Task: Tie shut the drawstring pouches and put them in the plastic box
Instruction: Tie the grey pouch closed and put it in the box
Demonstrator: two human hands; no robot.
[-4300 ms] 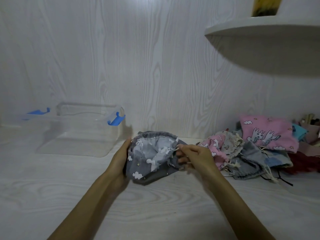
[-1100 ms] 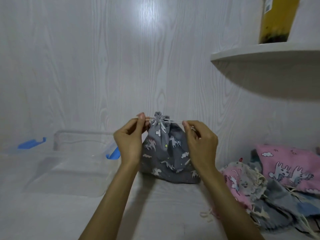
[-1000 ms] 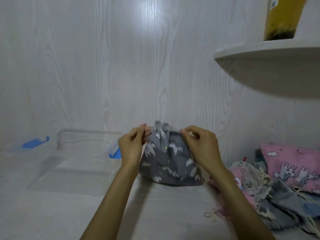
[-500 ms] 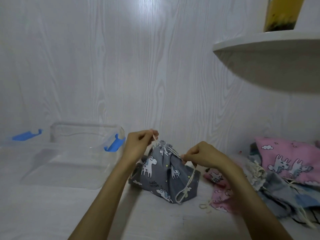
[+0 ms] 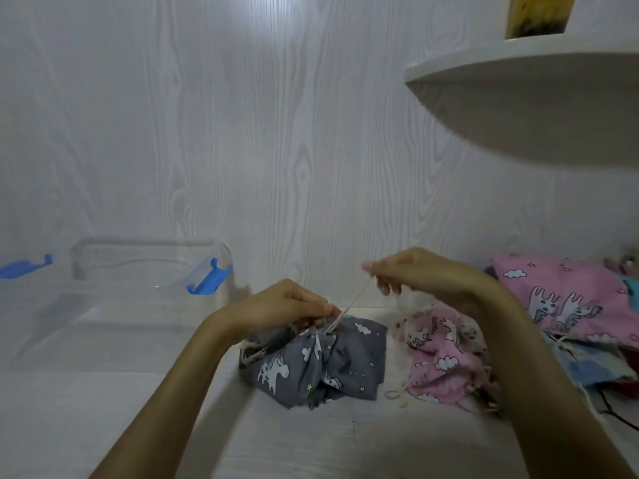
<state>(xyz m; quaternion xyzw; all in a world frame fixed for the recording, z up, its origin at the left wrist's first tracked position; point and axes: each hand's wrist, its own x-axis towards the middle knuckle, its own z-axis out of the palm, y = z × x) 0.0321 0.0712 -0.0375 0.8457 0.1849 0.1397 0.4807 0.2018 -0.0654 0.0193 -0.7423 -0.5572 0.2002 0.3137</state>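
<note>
A grey unicorn-print drawstring pouch (image 5: 321, 366) lies on the white table in front of me, its mouth gathered tight. My left hand (image 5: 276, 307) grips the gathered neck and cord at the pouch's top. My right hand (image 5: 411, 271) is raised to the right and pinches the white drawstring (image 5: 351, 302), which runs taut down to the neck. The clear plastic box (image 5: 138, 288) with blue latches stands open at the left against the wall, apart from both hands.
A heap of other pouches sits at the right: a small pink one (image 5: 439, 361) beside the grey pouch, a larger pink one (image 5: 567, 299) behind, grey and blue ones under it. A white wall shelf (image 5: 518, 84) overhangs the upper right.
The pouch went from loosely open to cinched and held upright, then was laid down on the table. My right hand has now lifted up and right, drawing the cord taut.
</note>
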